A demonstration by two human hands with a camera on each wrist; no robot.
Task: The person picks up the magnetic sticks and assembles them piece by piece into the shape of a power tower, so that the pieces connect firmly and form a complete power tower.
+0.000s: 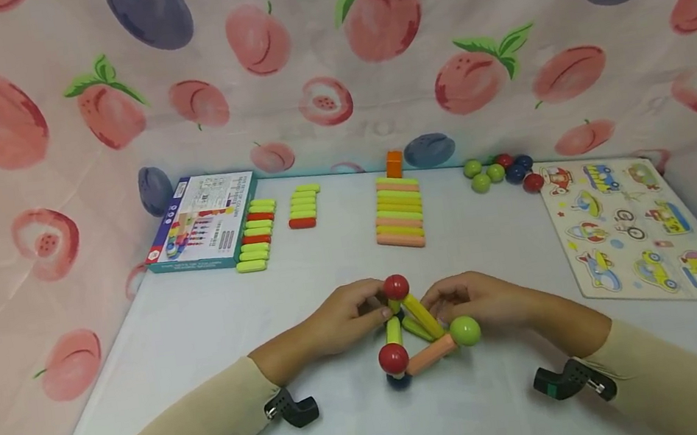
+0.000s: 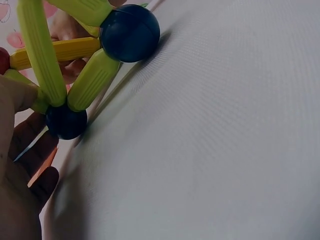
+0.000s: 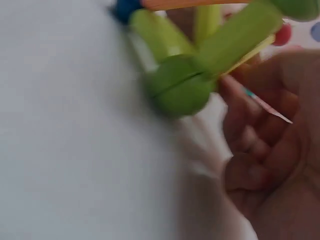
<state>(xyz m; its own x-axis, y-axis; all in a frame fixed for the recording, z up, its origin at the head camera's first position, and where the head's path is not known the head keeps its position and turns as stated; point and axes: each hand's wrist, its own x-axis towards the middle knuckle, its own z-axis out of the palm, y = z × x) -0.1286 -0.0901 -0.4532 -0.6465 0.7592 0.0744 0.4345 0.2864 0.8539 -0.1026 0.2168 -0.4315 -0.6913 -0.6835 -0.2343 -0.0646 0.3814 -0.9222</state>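
Note:
Between the two hands stands a small frame of chunky toy building sticks and balls. Red balls top its back corner (image 1: 396, 286) and front corner (image 1: 393, 358), and a green ball (image 1: 465, 331) is at the right. A yellow stick (image 1: 424, 316) and a salmon stick (image 1: 432, 355) join them. My left hand (image 1: 352, 317) pinches the back left upright under the red ball; in the left wrist view its fingers lie beside a low blue ball (image 2: 66, 121). My right hand (image 1: 483, 299), fingers curled, grips the frame's right back side, near a lower green ball (image 3: 181, 86).
A toy box (image 1: 204, 219) lies at the back left beside green and red sticks (image 1: 255, 238). Another short row (image 1: 302, 207) and a stack of sticks (image 1: 398, 214) follow, with an orange block (image 1: 394, 164) behind. Loose balls (image 1: 494, 172) and a picture puzzle board (image 1: 641, 228) are right.

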